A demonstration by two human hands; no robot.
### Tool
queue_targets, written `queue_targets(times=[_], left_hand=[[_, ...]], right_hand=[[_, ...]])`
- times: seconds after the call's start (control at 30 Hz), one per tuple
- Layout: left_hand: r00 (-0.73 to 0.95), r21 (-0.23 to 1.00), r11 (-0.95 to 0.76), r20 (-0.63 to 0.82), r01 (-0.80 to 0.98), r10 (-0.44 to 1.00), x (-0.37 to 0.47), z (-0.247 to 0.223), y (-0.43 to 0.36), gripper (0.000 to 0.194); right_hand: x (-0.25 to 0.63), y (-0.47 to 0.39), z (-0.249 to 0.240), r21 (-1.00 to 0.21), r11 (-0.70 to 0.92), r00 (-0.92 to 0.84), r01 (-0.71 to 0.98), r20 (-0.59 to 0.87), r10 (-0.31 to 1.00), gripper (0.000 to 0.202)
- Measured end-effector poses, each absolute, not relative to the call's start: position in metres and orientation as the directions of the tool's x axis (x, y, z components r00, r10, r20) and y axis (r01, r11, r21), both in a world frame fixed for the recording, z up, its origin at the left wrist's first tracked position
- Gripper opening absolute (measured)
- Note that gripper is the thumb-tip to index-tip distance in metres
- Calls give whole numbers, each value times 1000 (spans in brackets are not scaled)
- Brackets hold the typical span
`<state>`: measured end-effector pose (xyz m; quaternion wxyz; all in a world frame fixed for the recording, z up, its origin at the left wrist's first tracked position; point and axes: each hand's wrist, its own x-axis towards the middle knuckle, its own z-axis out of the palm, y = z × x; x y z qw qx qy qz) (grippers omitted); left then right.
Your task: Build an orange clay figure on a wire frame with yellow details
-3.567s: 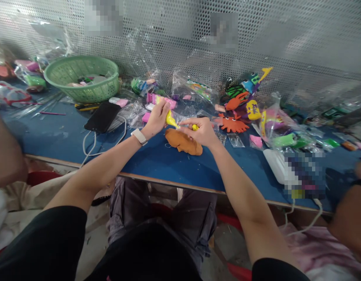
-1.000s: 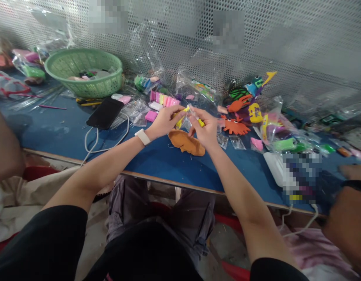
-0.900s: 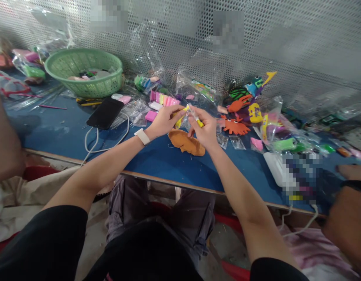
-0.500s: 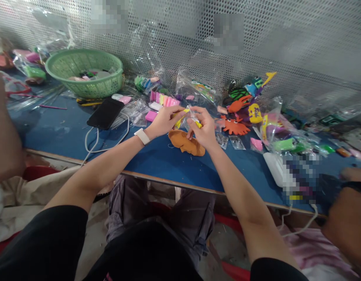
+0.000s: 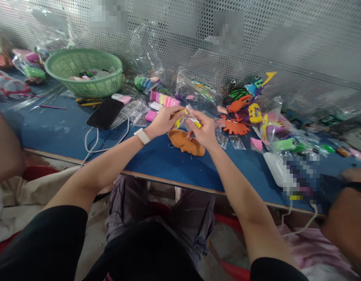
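My left hand (image 5: 165, 119), with a white band at the wrist, pinches a small yellow piece (image 5: 178, 121) with some clear wrap. Close beside it, my right hand (image 5: 204, 128) is closed on a yellow and white piece (image 5: 197, 123). Clear film shows between the fingertips of both hands. Just below them an orange-brown flat shape (image 5: 186, 143) lies on the blue table (image 5: 168, 168), partly covered by my right fingers. An orange crab-like figure (image 5: 235, 126) lies to the right of my right hand.
A green basket (image 5: 95, 88) stands at the back left, with a black phone (image 5: 105, 113) and white cable before it. Pink blocks (image 5: 168, 100) and plastic bags lie behind my hands. Coloured figures, packets and a white device (image 5: 274, 169) are at the right. People's arms show at both sides.
My right fingers have drawn slightly closer together around the yellow and white piece. My left hand has hardly moved. The neighbour's arm at the left edge has shifted down.
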<state>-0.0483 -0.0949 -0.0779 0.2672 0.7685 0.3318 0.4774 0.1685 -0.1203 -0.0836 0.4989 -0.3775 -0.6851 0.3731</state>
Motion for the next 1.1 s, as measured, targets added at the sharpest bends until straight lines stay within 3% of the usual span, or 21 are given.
queue_targets(times=[0.17, 0.4, 1.1], left_hand=[[294, 683, -671, 604, 289, 741, -49, -81, -91, 34], [291, 665, -688, 624, 289, 725, -50, -84, -90, 58], [244, 629, -690, 650, 359, 720, -52, -89, -86, 49]], right_hand=[[167, -122, -82, -884, 449, -230, 134, 413, 881, 63], [167, -120, -86, -875, 473, -244, 107, 438, 865, 68], [169, -124, -80, -888, 433, -381, 157, 350, 856, 69]])
